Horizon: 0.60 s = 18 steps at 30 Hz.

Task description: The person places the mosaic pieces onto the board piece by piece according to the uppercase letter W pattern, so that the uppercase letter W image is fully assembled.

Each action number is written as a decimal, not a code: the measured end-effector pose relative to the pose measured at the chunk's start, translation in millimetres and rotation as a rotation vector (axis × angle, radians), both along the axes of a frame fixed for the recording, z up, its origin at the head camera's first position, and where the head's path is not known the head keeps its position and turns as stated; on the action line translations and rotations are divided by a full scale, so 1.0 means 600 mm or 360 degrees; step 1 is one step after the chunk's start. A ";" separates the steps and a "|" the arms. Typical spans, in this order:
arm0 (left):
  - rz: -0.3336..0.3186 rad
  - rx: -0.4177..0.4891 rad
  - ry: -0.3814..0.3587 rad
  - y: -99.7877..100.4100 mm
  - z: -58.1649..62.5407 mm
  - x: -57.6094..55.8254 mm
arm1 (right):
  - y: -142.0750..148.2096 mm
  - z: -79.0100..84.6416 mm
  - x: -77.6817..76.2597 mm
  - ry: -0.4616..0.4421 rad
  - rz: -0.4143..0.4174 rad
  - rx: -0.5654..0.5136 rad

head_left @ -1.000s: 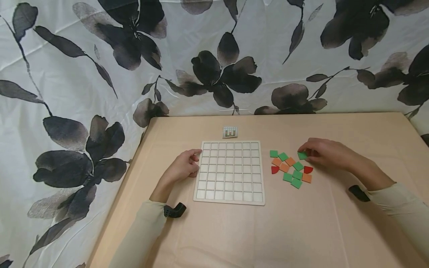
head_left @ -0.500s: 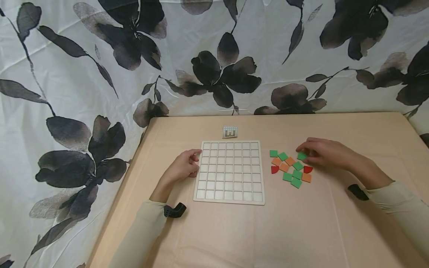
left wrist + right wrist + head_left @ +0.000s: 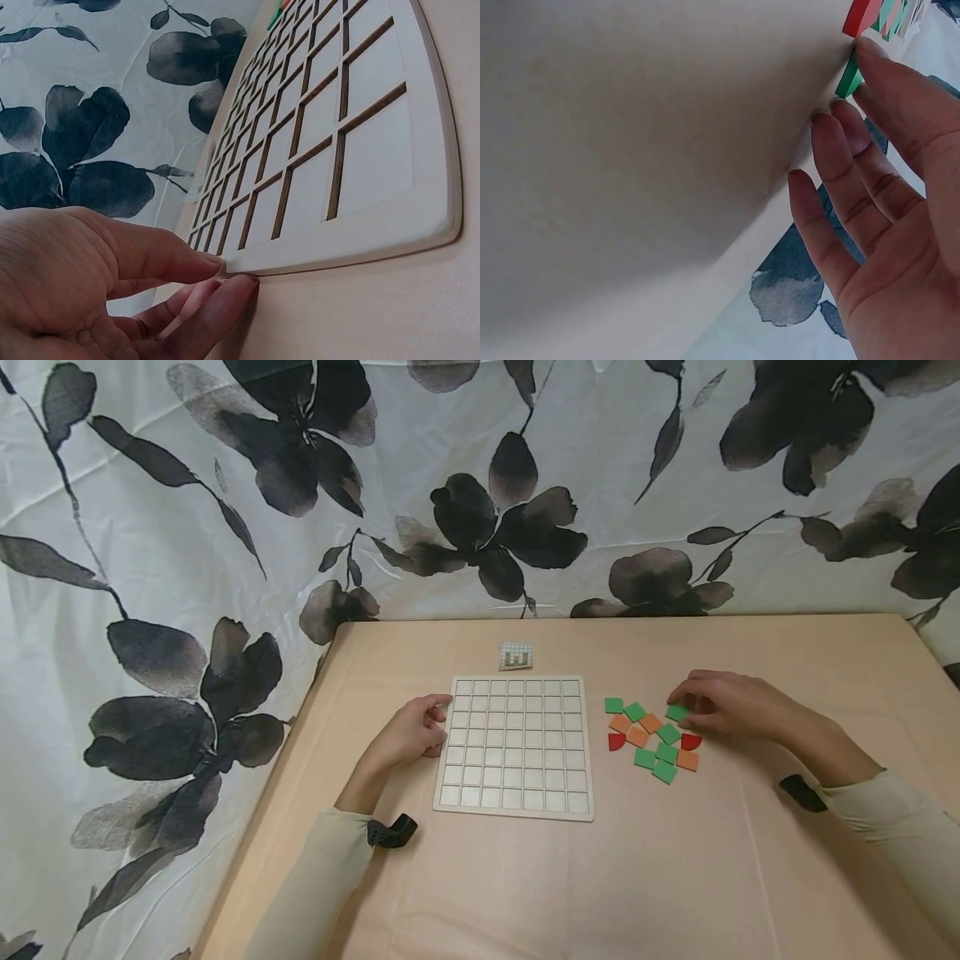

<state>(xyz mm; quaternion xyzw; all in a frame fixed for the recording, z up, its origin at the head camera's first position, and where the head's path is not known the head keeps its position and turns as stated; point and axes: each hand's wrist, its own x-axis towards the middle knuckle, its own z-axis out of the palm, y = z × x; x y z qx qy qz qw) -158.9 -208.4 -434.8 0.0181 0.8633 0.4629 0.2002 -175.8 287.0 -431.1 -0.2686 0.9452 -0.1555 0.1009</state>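
Well, the step in hand is the pinch on a green tile [image 3: 678, 713], at right of centre in the head view, on the upper right fringe of the heap [image 3: 666, 752]. The right hand [image 3: 731, 703] has thumb and forefinger closed on its edges, the gap between them about a tile wide; the other fingers hold nothing. For a flat piece like this, edge contact seems right: a light squeeze and a straight lift should spare its neighbours, above all the red tile [image 3: 691, 742] just below it. A sideways drag would likely nudge that one.

At the centre of the frame lies the board [image 3: 512, 755], flat on the table [image 3: 570, 885]. The left hand [image 3: 407, 729] touches its left edge with loosely bent fingers, tips against the rim rather than wrapped round it. That light contact should do for steadying; pressing harder could skew the board.

Fingers cover part of the green tile, and I can't tell whether it is off the table. In the right wrist view the heap is cut off at the top edge. On the card [image 3: 516, 656], above the board, the print is too small to read.
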 end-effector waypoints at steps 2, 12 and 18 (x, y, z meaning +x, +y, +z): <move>0.0004 0.0000 -0.0001 0.000 0.000 0.000 | 0.000 0.000 0.000 0.0003 0.0000 -0.0006; 0.0005 0.0008 -0.0010 0.001 0.002 0.001 | -0.001 0.000 0.000 0.0027 -0.0008 0.0025; 0.0026 -0.0001 -0.0021 0.001 0.002 0.000 | 0.000 -0.001 0.001 0.0096 -0.0019 0.0040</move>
